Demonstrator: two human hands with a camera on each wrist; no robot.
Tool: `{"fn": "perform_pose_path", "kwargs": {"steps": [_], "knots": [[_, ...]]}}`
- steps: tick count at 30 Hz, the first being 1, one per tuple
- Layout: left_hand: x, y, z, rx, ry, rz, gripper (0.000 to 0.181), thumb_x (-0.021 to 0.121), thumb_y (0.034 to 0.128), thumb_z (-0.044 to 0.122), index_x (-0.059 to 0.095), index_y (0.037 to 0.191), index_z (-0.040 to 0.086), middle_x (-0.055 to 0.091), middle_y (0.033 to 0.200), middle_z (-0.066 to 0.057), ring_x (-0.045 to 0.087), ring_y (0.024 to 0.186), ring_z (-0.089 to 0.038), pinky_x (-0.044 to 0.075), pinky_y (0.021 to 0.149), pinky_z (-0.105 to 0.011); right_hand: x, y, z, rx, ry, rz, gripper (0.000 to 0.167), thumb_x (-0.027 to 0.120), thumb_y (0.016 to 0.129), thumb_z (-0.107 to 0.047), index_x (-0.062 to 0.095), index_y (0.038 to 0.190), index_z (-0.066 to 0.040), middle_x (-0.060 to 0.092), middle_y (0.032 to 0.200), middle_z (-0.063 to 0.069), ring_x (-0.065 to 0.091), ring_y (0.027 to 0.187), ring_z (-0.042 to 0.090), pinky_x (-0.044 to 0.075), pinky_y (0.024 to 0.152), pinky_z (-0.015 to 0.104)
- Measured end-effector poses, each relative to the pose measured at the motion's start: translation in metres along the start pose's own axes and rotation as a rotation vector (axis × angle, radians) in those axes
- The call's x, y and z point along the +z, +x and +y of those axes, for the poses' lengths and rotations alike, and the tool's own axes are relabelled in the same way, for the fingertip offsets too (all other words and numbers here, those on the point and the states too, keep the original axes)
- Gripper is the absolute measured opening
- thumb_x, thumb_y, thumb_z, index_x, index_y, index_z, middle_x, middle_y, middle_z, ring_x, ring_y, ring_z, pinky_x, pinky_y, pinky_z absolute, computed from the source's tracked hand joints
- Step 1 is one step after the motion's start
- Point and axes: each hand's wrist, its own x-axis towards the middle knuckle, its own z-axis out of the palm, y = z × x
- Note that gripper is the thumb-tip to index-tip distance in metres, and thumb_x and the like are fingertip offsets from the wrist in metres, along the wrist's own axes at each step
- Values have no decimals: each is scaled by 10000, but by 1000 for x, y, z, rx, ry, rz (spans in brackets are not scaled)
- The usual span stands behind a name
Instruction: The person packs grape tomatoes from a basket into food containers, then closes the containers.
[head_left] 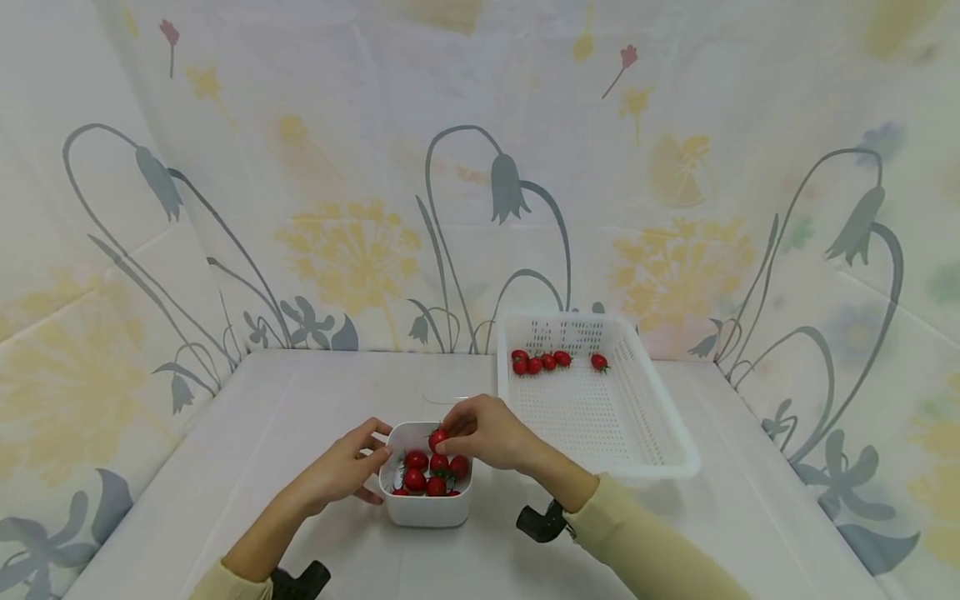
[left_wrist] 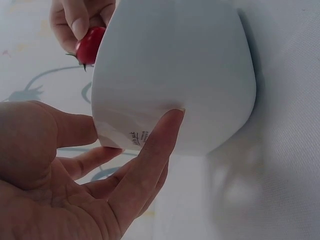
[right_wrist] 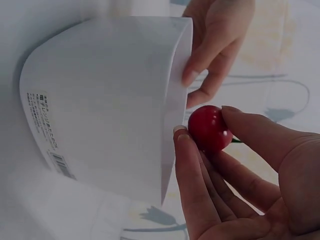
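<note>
A white square container (head_left: 428,510) holding several red cherry tomatoes (head_left: 414,480) stands on the table in the head view. My right hand (head_left: 491,433) pinches one tomato (right_wrist: 209,128) between thumb and fingers at the container's opening; its green stem shows in the right wrist view. My left hand (head_left: 341,468) rests against the container's left side, thumb near the rim and fingers spread along the wall (left_wrist: 175,75), not curled round it. The left wrist view also shows the pinched tomato (left_wrist: 90,45) beyond the rim.
A white perforated basket (head_left: 675,425) stands at the right, behind my right forearm, with several tomatoes (head_left: 534,365) near its far end and one (head_left: 599,362) apart from them. A flower-patterned cloth (head_left: 480,192) hangs behind the white table (head_left: 315,375).
</note>
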Motion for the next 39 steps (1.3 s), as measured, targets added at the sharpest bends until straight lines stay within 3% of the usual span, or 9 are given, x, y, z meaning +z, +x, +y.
{"fn": "perform_pose_path", "kwargs": {"steps": [13, 19, 29, 35, 39], "knots": [[-3, 2, -1, 34, -4, -20, 333, 530, 1059, 109, 453, 1364, -2, 562, 1178, -263, 661, 979, -335, 643, 630, -482, 23, 16, 1, -58, -180, 23, 142, 780, 912, -137, 744, 1016, -46, 744, 931, 30, 649, 793, 85, 574, 664, 177], [-2, 0, 0, 30, -9, -21, 330, 539, 1054, 115, 462, 1353, -3, 564, 1177, -265, 651, 989, -344, 645, 638, -473, 32, 22, 6, -81, -265, 33, 121, 791, 902, -127, 739, 976, -49, 748, 917, 20, 626, 794, 54, 556, 712, 162], [7, -2, 6, -11, 38, 79, 355, 549, 1041, 75, 501, 1389, 22, 602, 1255, -269, 659, 1092, -422, 648, 661, -440, 38, 20, 7, -81, -285, 36, 140, 784, 909, -118, 733, 1007, -33, 760, 950, 39, 664, 827, 64, 568, 758, 171], [8, -3, 5, -26, 32, 87, 388, 539, 1041, 65, 496, 1424, 19, 589, 1291, -286, 663, 1044, -389, 647, 658, -450, 40, 20, 8, -76, -290, 34, 149, 788, 907, -119, 733, 1016, -35, 759, 944, 31, 667, 825, 59, 572, 763, 177], [7, -3, 3, -30, 15, 80, 397, 537, 1041, 63, 487, 1431, 9, 587, 1275, -291, 677, 1001, -360, 646, 666, -467, 43, 21, 7, -57, -354, 22, 127, 793, 905, -140, 737, 982, -56, 742, 894, -10, 630, 774, 41, 560, 719, 167]]}}
